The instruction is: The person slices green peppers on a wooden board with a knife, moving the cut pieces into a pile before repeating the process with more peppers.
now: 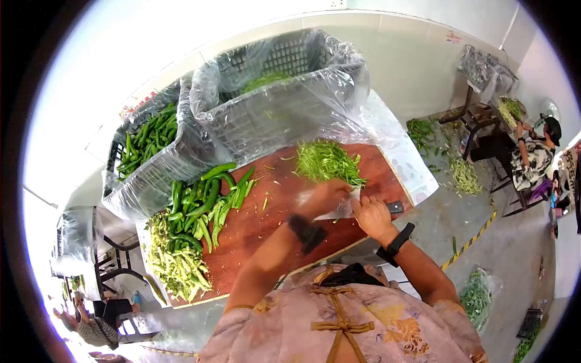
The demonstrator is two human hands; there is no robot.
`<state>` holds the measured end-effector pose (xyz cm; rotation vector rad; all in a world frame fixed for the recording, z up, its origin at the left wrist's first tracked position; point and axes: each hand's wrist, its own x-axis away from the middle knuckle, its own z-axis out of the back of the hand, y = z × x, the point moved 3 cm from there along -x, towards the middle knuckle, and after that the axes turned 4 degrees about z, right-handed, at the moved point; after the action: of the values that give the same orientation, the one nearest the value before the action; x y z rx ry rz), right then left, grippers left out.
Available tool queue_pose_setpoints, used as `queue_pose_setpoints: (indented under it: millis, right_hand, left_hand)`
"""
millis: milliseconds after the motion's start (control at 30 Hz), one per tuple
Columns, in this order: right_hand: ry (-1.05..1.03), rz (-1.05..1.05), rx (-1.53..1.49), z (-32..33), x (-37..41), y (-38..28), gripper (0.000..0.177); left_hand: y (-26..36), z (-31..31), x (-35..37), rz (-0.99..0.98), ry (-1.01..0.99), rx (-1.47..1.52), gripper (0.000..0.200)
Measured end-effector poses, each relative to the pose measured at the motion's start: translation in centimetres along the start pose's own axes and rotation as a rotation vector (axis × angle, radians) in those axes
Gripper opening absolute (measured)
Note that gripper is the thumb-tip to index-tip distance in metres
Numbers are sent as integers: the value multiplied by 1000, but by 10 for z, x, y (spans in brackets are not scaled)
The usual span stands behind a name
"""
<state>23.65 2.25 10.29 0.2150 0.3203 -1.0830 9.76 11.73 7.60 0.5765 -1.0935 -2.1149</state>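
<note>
My right hand [370,215] grips the handle of a cleaver [342,210] whose broad blade lies low over the red-brown cutting board [260,224]. My left hand [325,196] rests on the flat of the blade, fingers toward a pile of shredded green pepper [327,161] at the board's far edge. Whole green peppers [209,202] lie heaped at the board's left end. Both wrists wear dark bands.
Two plastic-lined grey crates stand behind the board: one [151,157] holds whole peppers, the other [284,91] holds cut greens. Pale trimmings [175,260] pile at the board's left corner. Another person [532,151] sits at the far right; scraps litter the floor.
</note>
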Motion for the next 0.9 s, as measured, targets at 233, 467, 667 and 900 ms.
queue_pose_setpoints:
  millis: [233,467,667,900]
  right_hand:
    - [-69,-10,-175,1,9,16,20]
    - [-262,-301,-524,-11,41,23,23]
    - [-339,-222,-559,-33,48,3,25]
    - [-249,-272,-368,-29,19,9,24]
  left_hand:
    - [-40,32,19,328,526,126,32]
    - [-6,43,114,137,528,-468,24]
    - [-28,-18,143,139,509,-610,31]
    - [-35,-36,139,134,512,-751,30]
